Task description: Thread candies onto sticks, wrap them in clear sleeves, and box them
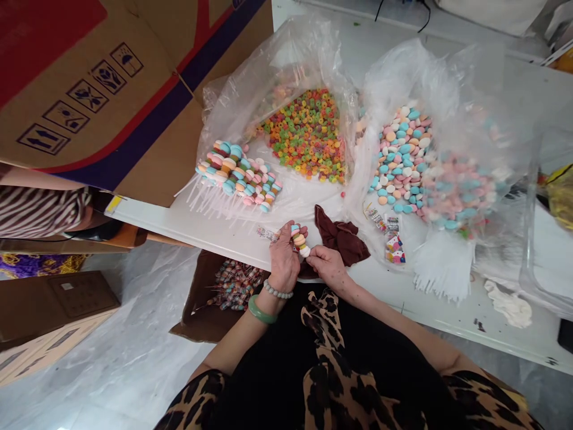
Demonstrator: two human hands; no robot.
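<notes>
Near the table's front edge, my left hand (285, 257) is closed around a candy skewer (299, 239) strung with blue, peach, green-brown and white pieces. The fingers of my right hand (329, 264) pinch its lower end, by the white candy. Behind my left hand lies a pile of similar candy skewers (239, 173), white sticks pointing to the front. A small printed wrapper (266, 233) is beside my left fingers. Just behind my right hand lies a crumpled dark brown cloth (342, 236).
Plastic bags hold ring candies (308, 137) and pastel button candies (405, 155). White sticks (445, 269) and printed packets (394, 242) lie to the right. A large carton (134, 89) stands at left. Below the table edge, an open box (194, 307) contains many small wrapped pieces.
</notes>
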